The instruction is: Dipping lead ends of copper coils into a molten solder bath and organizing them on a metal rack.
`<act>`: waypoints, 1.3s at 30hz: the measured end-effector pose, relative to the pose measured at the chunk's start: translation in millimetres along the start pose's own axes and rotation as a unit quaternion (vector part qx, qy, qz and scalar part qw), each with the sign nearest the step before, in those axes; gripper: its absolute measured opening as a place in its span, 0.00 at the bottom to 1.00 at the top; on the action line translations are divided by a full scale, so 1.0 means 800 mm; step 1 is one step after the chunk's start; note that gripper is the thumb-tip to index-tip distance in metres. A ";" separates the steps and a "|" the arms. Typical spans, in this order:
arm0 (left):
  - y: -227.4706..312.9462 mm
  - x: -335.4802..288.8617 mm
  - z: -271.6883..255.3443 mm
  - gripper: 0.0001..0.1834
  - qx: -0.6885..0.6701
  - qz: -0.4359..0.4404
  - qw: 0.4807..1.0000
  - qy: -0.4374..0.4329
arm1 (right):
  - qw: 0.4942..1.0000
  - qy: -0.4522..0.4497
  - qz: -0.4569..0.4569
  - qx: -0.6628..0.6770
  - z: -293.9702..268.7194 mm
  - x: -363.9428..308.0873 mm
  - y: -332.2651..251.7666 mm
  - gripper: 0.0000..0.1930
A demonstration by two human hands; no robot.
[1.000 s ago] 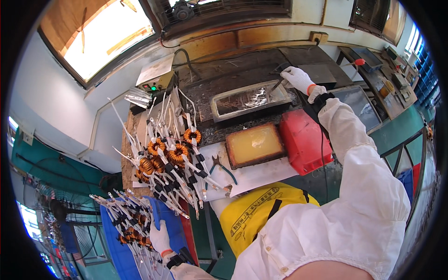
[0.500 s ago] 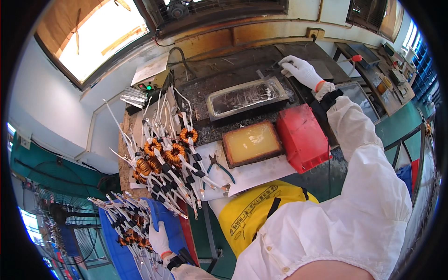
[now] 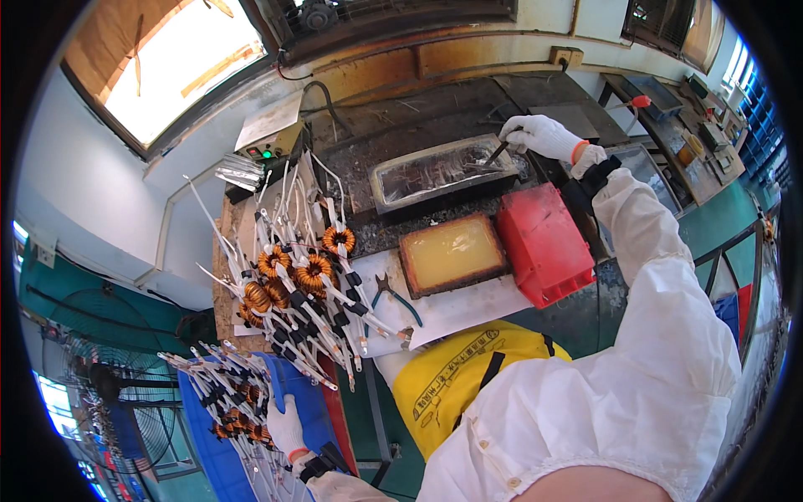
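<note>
My right hand (image 3: 539, 136), in a white glove, is closed round a thin dark scraper (image 3: 497, 154). Its tip reaches down to the shiny metal surface in a rectangular pot (image 3: 378, 191), near the right end. My left hand (image 3: 286, 427), also gloved, is down by a blue bin (image 3: 314, 410) at lower left. Its thumb and forefinger stand apart beside a pile of copper-wound ring coils with white leads (image 3: 238, 422); the other fingers are partly hidden. More copper ring coils (image 3: 314, 274) lie heaped on the bench's left side.
In front of the pot sits a tray of yellowish material (image 3: 452, 251), beside a red plastic box (image 3: 544, 243). Cutting pliers (image 3: 393, 299) lie on white paper. A control box (image 3: 272, 138) with a green light stands at back left. A fan (image 3: 109, 381) is far left.
My right hand has moved down slightly and the scraper has swung from behind the pot's rim onto the metal surface. My left hand stays at the bin.
</note>
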State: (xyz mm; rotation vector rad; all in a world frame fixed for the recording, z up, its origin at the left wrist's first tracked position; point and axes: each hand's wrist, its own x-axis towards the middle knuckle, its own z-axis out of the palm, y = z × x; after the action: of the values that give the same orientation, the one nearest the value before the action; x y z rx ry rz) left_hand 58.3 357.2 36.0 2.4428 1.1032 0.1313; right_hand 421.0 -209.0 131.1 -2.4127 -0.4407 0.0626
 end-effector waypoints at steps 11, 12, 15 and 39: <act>-0.012 0.007 0.005 0.25 0.007 0.011 1.000 0.010 | 0.996 -0.019 -0.049 -0.071 -0.003 0.016 0.003 0.09; -0.012 0.006 0.004 0.25 0.008 0.009 1.000 0.006 | 0.996 -0.019 -0.050 -0.070 -0.002 0.019 0.004 0.09; -0.006 0.005 0.000 0.25 0.002 -0.001 1.000 -0.008 | 0.995 -0.001 -0.045 -0.089 0.001 0.031 0.008 0.09; -0.003 0.004 0.002 0.24 -0.001 0.000 1.000 0.005 | 0.979 0.167 -0.034 0.109 0.110 0.096 -0.042 0.14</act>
State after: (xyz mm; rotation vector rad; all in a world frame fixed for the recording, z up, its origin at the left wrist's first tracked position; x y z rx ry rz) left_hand 58.9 360.1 32.9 2.4422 1.1075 0.1433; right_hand 469.7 -105.7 89.9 -2.1364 -0.3395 -0.3040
